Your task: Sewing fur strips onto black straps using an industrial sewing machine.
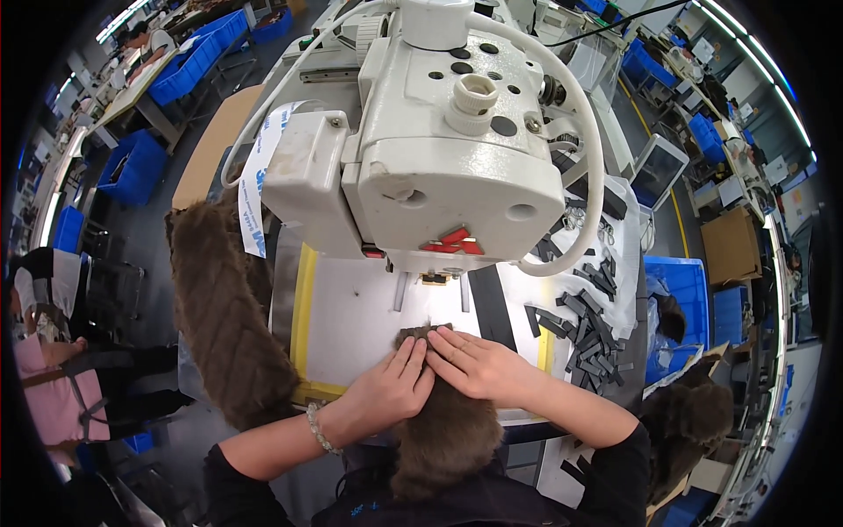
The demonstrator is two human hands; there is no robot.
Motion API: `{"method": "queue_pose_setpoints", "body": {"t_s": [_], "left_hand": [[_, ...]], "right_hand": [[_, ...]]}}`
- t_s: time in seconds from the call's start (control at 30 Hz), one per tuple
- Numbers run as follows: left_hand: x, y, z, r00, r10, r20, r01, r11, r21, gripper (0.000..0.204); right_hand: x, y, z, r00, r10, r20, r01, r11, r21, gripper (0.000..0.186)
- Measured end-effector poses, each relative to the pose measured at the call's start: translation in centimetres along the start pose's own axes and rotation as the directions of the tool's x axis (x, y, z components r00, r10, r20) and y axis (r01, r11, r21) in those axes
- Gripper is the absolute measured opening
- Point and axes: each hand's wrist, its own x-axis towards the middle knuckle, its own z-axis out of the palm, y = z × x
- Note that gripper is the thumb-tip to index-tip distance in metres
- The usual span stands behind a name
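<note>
A long brown fur piece (446, 443) runs from the white work plate (351, 303) over its front edge towards my body. My left hand (393, 385) lies on the fur's far end, fingers stretched forward, a beaded bracelet at the wrist. Against it, my right hand (474, 364) rests on the same end, its fingers also straight and pointing inward. Both press the fur down from above; neither wraps round it. Just beyond the fingertips is the small metal working head (434, 279) of a big white machine (457, 184). What lies under the palms is hidden.
Brown fur pieces (224, 307) hang at the left. Many short black strips (593, 338) lie heaped on the right. A flat black band (492, 307) crosses the plate, which yellow tape (301, 307) edges. A blue crate (680, 281) stands farther right; a person in pink (61, 386) is far left.
</note>
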Motion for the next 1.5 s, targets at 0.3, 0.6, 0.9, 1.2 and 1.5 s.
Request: {"method": "queue_pose_setpoints", "body": {"t_s": [0.3,0.6,0.9,1.2,1.5], "left_hand": [[1.0,-0.7,-0.2,0.999,0.038,-0.009,-0.037,0.994,0.101,0.031],[3.6,-3.4,0.3,0.985,-0.054,-0.165,0.066,0.995,0.069,0.025],[3.4,-5.1,1.6,0.978,-0.043,-0.204,0.055,0.997,0.054,0.026],[3.3,-5.4,2.6,0.976,-0.089,-0.199,0.090,0.996,-0.003,0.027],[3.3,-5.6,2.4,0.975,-0.115,-0.192,0.107,0.993,-0.050,0.027]], "right_hand": [[0.2,-1.2,-0.6,0.998,-0.012,-0.059,-0.003,0.966,-0.257,0.039],[1.4,-0.2,-0.8,0.973,0.130,-0.190,-0.193,0.910,-0.368,0.039],[2.0,0.9,0.2,0.960,0.103,-0.261,-0.195,0.915,-0.354,0.036],[2.0,1.1,0.9,0.960,0.155,-0.232,-0.221,0.931,-0.289,0.035],[2.1,1.2,1.1,0.956,0.184,-0.227,-0.237,0.944,-0.232,0.036]]}}
